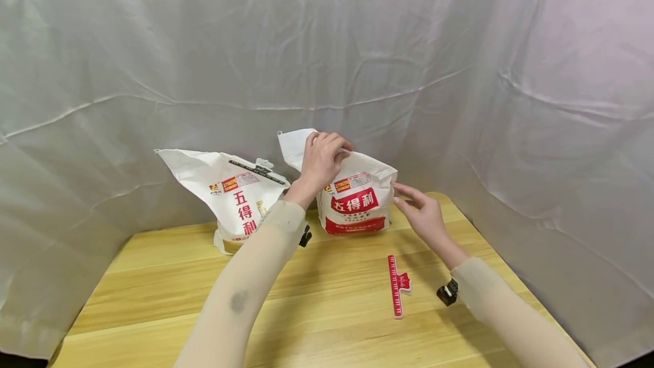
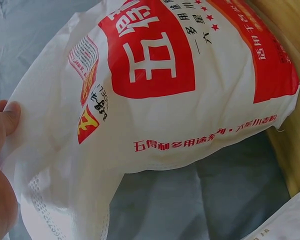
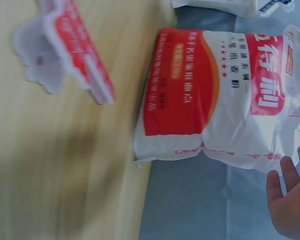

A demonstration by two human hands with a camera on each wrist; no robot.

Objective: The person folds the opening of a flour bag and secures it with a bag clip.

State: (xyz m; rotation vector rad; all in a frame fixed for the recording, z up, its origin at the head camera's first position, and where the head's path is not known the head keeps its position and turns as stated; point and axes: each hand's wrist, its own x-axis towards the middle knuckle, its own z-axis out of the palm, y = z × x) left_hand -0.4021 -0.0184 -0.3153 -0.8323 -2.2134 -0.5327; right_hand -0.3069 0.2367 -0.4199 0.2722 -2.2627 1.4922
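A white and red flour bag (image 1: 357, 200) stands at the back of the table, its loose white top folded over toward the left. My left hand (image 1: 323, 158) grips that top from above; the thumb (image 2: 11, 117) lies on the near face of the white bag material (image 2: 50, 130), the other fingers mostly hidden behind it. At the upper right corner of the bag is my right hand (image 1: 423, 214), its fingers fairly straight and fingertips right at the bag's side. The right wrist view shows these fingers (image 3: 290, 172) spread beside the bag (image 3: 230, 110).
To the left, a second flour bag (image 1: 232, 192) has a black sealing clip (image 1: 257, 171) across its upper part. A red and white sealing clip (image 1: 395, 285) lies on the wooden table (image 1: 337, 322) in front of my right hand. Grey curtain (image 1: 327, 61) hangs behind and beside the table.
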